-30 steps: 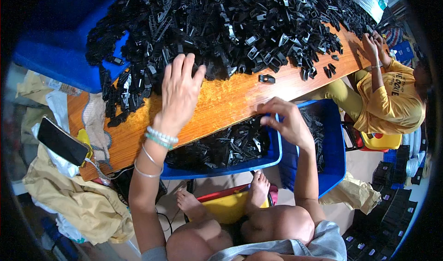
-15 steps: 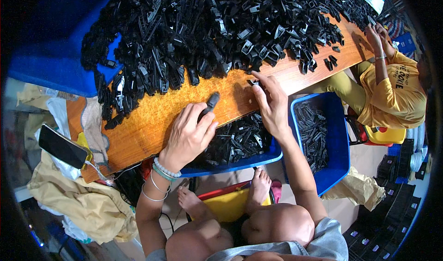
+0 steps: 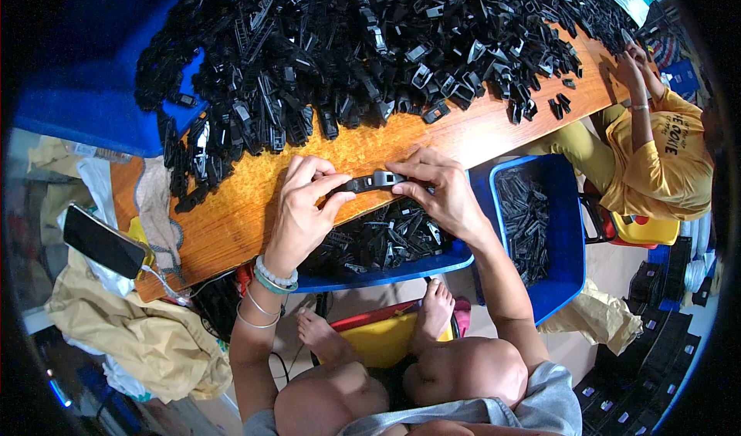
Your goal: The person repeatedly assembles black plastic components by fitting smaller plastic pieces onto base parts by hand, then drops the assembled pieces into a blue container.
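Above the near edge of the wooden table (image 3: 262, 197), my two hands meet over a black plastic clip. My left hand (image 3: 299, 204) pinches the dark strip-like part (image 3: 358, 184) by its left end. Pinched at its right end by my right hand (image 3: 448, 193) is a small glossy black frame-shaped part (image 3: 385, 178). The two parts line up end to end and touch; how far one sits inside the other I cannot tell. Beyond my hands lies a large heap of black plastic parts (image 3: 309, 58).
Under the table edge, a blue bin (image 3: 386, 278) holds similar black parts. Another blue bin (image 3: 583, 258) stands to its right. A phone (image 3: 104, 241) and cloth (image 3: 158, 204) are at left. A person in a yellow shirt (image 3: 656, 150) works at the table's far right.
My right hand has come back from the heap's edge with the frame-shaped part. My left hand has turned its strip level, and the two parts now meet.
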